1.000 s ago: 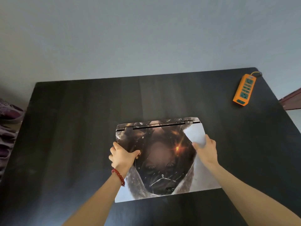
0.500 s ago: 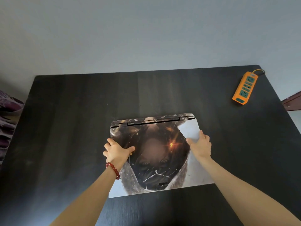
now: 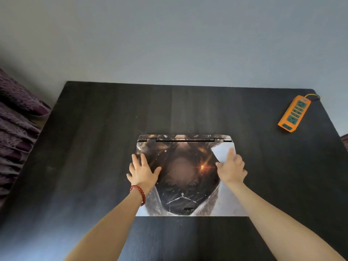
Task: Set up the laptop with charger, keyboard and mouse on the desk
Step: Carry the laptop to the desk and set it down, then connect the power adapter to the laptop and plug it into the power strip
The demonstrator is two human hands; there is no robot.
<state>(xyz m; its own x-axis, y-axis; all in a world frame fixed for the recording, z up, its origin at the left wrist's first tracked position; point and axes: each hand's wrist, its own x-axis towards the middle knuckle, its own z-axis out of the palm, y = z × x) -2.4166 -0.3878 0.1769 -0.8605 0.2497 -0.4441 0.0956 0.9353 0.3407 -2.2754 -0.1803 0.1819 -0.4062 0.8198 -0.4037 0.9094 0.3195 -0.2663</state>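
A closed laptop [image 3: 186, 189] with a printed picture on its lid lies flat in the middle of the black desk [image 3: 94, 147], hinge side away from me. My left hand [image 3: 143, 171], with a red bead bracelet on the wrist, rests flat on the lid's left part, fingers spread and straight. My right hand [image 3: 230, 168] rests on the lid's right part near the far corner, fingers extended. No charger, keyboard or mouse is in view.
An orange power strip [image 3: 293, 113] with green sockets lies at the desk's far right corner, its cord running off the back. Purple fabric [image 3: 17, 125] sits beyond the left edge. A grey wall rises behind the desk.
Both hands held the laptop by its sides with curled fingers; now they lie flat on the lid. The laptop has settled square on the desk.
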